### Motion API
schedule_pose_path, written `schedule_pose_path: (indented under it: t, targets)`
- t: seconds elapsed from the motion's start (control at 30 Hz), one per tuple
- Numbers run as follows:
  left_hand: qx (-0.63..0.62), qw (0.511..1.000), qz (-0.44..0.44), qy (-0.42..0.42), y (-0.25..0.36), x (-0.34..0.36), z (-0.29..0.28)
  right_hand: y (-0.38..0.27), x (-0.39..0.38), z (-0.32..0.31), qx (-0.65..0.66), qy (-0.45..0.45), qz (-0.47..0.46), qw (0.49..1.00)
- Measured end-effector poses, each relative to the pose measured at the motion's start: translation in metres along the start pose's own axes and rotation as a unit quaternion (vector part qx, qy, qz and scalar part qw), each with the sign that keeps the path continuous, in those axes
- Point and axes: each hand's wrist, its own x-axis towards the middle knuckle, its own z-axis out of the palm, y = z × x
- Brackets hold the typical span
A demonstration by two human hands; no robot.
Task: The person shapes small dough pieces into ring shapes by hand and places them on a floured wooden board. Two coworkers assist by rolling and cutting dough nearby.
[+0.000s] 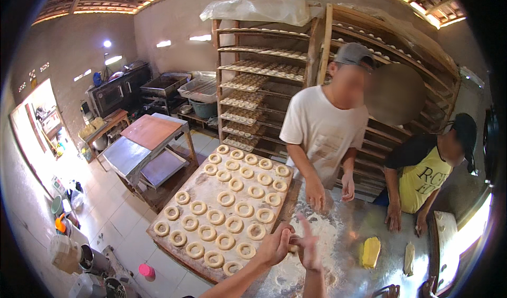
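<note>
My left hand (pixel 277 245) is closed, its fingers curled round a small piece of pale dough (pixel 292 249) that shows only in part. Right against it, my right hand (pixel 309 248) has its fingers stretched upward, somewhat blurred by motion. Both hands are over the floured metal table (pixel 346 234), beside the right edge of a wooden board (pixel 168 245). Rows of dough rings (pixel 215 216) lie on that board, spaced apart. White flour (pixel 317 226) is spread on the tabletop around my hands.
Across the table a co-worker in a white shirt (pixel 325 124) reaches toward the flour; another in yellow and black (pixel 422 176) leans on the table. A yellow dough block (pixel 371 252) lies at right. Racks of dough trays (pixel 264 50) stand behind. A pink cup (pixel 147 270) is on the floor.
</note>
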Motion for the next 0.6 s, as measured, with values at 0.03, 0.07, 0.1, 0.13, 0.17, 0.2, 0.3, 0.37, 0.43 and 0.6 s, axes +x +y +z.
schedule_pose_path:
  t: [0.03,0.07,0.1,0.13,0.17,0.2,0.3,0.37,0.43,0.6]
  targets:
    - [0.082,0.994,0.063,0.021,-0.002,-0.002,-0.008,0.001,0.003,0.008,0.111,-0.008,-0.004,0.994]
    - [0.126,0.989,0.080,0.013,-0.003,0.000,-0.013,0.002,0.003,0.015,0.144,0.019,0.017,0.989]
    - [0.162,0.983,0.086,0.007,-0.005,0.001,-0.018,0.004,0.005,0.023,0.034,0.055,0.015,0.998]
    - [0.195,0.976,0.097,-0.003,-0.007,0.001,-0.023,0.005,0.006,0.030,-0.079,0.082,0.020,0.993]
    - [0.208,0.970,0.125,0.015,-0.009,0.001,-0.033,0.008,0.008,0.039,-0.110,0.042,0.008,0.993]
    - [0.136,0.985,0.096,0.033,-0.012,0.002,-0.043,0.010,0.011,0.047,-0.142,-0.006,0.000,0.990]
    - [0.007,0.994,0.078,0.075,-0.019,0.007,-0.078,0.022,0.026,0.080,0.189,0.020,0.007,0.982]
    - [0.062,0.988,0.109,0.092,-0.024,0.007,-0.098,0.033,0.038,0.103,-0.096,-0.003,-0.014,0.995]
    - [0.061,0.977,0.157,0.131,-0.027,0.014,-0.117,0.044,0.052,0.122,-0.138,-0.003,-0.027,0.990]
    - [0.031,0.995,0.061,0.078,-0.039,0.019,-0.173,0.079,0.079,0.155,-0.064,0.042,0.007,0.997]
